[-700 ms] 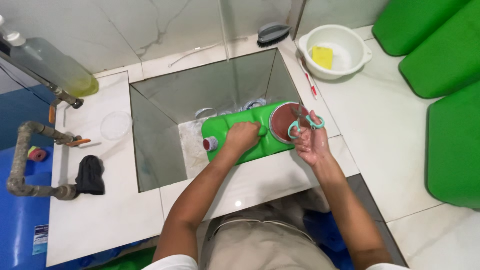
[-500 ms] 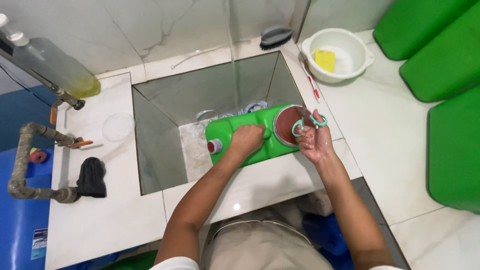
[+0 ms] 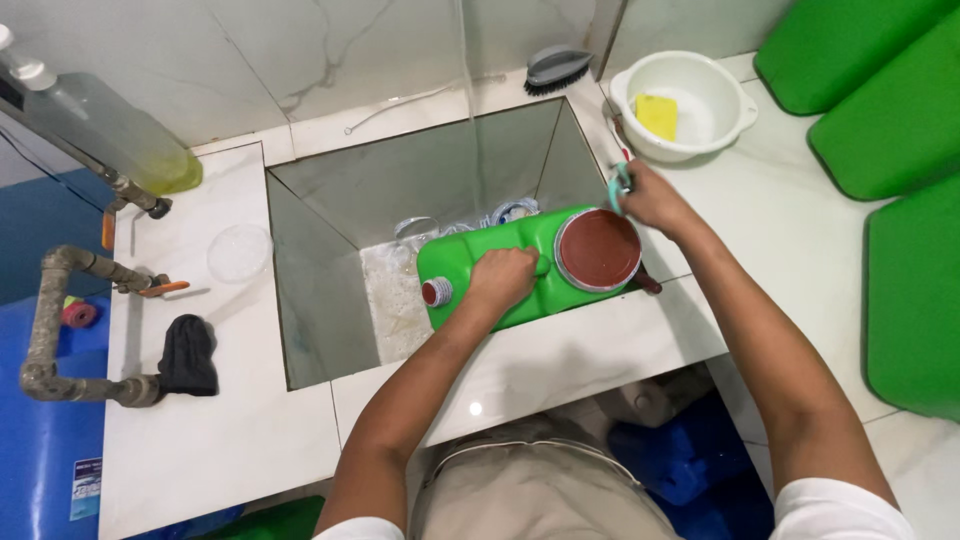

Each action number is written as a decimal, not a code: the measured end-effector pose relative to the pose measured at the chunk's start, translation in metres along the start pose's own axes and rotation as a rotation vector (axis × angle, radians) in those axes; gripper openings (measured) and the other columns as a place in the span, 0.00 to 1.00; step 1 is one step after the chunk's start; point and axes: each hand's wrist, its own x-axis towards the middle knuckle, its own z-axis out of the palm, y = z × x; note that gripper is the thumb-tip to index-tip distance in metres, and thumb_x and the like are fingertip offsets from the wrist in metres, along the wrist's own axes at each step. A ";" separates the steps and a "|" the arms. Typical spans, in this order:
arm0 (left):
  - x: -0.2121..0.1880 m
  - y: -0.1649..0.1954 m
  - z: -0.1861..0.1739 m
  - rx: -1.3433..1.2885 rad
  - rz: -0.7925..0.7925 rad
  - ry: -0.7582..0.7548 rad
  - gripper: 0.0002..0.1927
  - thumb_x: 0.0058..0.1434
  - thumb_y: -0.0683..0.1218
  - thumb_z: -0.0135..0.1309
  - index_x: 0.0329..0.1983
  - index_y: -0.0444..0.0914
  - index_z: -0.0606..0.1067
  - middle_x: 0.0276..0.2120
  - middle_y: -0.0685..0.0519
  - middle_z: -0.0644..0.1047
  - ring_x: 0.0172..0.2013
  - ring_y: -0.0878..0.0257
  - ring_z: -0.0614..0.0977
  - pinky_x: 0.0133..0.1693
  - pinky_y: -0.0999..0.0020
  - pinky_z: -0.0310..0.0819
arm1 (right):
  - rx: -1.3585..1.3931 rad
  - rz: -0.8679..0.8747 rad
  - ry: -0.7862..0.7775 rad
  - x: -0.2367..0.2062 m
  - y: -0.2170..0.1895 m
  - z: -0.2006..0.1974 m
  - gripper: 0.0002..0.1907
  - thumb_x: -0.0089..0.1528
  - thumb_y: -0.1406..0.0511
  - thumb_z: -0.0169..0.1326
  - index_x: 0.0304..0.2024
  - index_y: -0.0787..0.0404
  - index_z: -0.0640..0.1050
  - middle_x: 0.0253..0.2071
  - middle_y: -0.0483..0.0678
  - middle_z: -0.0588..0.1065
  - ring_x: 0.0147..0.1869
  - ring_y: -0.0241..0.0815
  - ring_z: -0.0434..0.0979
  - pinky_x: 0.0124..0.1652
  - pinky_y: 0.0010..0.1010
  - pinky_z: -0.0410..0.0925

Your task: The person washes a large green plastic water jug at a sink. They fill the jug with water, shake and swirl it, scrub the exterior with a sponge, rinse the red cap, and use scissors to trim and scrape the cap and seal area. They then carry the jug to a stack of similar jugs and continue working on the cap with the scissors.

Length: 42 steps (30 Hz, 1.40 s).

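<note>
Green jug [image 3: 500, 265] lies on its side across the sink's [image 3: 330, 300] front edge, and the left hand [image 3: 503, 278] grips its handle tight. At two o'clock from it, the right hand [image 3: 650, 197] pinches a small teal scrubber [image 3: 620, 186] just beside the white bowl [image 3: 735, 115]. It looks like the washing step, and the next rub needs the jug held steady.

bright, even light; glossy tile glare

green container [image 3: 500, 262] lying across the sink's [image 3: 330, 300] front right, left hand [image 3: 502, 280] on it, open basin floor to its left, white bowl [image 3: 690, 100] and brush [image 3: 556, 66] crowding the right rear counter, bare counter [image 3: 200, 430] front left
</note>
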 end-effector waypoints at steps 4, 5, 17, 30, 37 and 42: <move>0.009 0.004 -0.005 -0.030 -0.015 -0.013 0.11 0.55 0.45 0.60 0.38 0.36 0.77 0.32 0.40 0.82 0.36 0.43 0.85 0.38 0.47 0.79 | -0.424 -0.176 -0.113 0.001 -0.019 0.004 0.19 0.57 0.66 0.62 0.48 0.63 0.73 0.39 0.59 0.80 0.44 0.58 0.81 0.44 0.43 0.72; 0.011 0.005 -0.005 -0.029 -0.016 -0.010 0.12 0.55 0.46 0.61 0.39 0.36 0.77 0.33 0.40 0.82 0.36 0.43 0.85 0.39 0.47 0.79 | -0.476 -0.113 -0.142 0.001 -0.024 0.003 0.19 0.57 0.66 0.62 0.49 0.63 0.73 0.39 0.60 0.80 0.44 0.59 0.81 0.44 0.43 0.72; 0.003 0.019 -0.004 0.000 -0.013 -0.039 0.12 0.54 0.46 0.60 0.39 0.35 0.76 0.31 0.39 0.82 0.35 0.43 0.85 0.38 0.47 0.79 | -0.596 -0.470 -0.292 -0.007 -0.016 -0.001 0.13 0.57 0.69 0.58 0.42 0.62 0.69 0.34 0.57 0.77 0.45 0.61 0.78 0.42 0.50 0.68; -0.003 0.023 -0.001 -0.001 -0.005 -0.027 0.11 0.53 0.44 0.58 0.37 0.35 0.76 0.30 0.39 0.82 0.34 0.42 0.85 0.37 0.46 0.79 | -0.486 -0.211 -0.479 0.027 -0.017 -0.008 0.12 0.57 0.65 0.59 0.41 0.60 0.75 0.31 0.56 0.78 0.37 0.56 0.78 0.39 0.45 0.70; -0.006 0.021 0.007 -0.002 0.004 -0.009 0.08 0.55 0.42 0.56 0.37 0.35 0.76 0.29 0.39 0.82 0.33 0.42 0.85 0.36 0.47 0.80 | -0.537 -0.262 -0.439 0.027 -0.026 0.026 0.15 0.57 0.64 0.60 0.45 0.59 0.74 0.31 0.59 0.78 0.37 0.60 0.78 0.39 0.47 0.69; -0.007 0.020 0.015 -0.006 0.046 0.014 0.09 0.54 0.43 0.56 0.36 0.34 0.76 0.27 0.39 0.82 0.31 0.43 0.85 0.34 0.48 0.80 | -0.581 -0.291 -0.422 0.026 -0.020 0.026 0.17 0.56 0.65 0.59 0.48 0.58 0.74 0.32 0.60 0.78 0.39 0.62 0.79 0.41 0.50 0.68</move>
